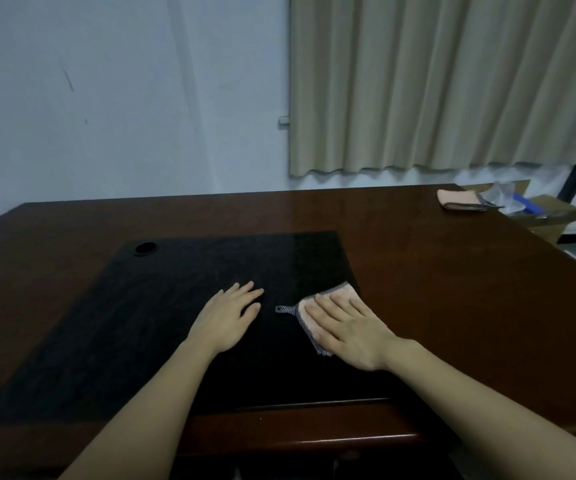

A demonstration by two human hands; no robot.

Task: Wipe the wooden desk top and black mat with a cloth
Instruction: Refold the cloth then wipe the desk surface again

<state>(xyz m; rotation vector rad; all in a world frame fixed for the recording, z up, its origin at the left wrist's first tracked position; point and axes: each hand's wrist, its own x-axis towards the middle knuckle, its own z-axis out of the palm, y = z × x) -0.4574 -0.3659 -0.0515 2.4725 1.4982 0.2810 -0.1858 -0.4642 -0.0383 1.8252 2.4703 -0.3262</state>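
A large black mat [141,323] lies on the dark wooden desk top [435,278]. My right hand [349,327] lies flat, fingers straight, pressing a pink cloth [343,292] with a grey mesh edge and hanging loop onto the mat near its right edge. My left hand [229,315] rests flat on the mat just left of the cloth, fingers spread and straight, holding nothing.
A second folded pink cloth [459,199] lies at the desk's far right corner. Beyond it stands an open cardboard box [549,216] with plastic inside. A round black cable hole [145,248] sits at the mat's far left corner. White wall and beige curtain behind.
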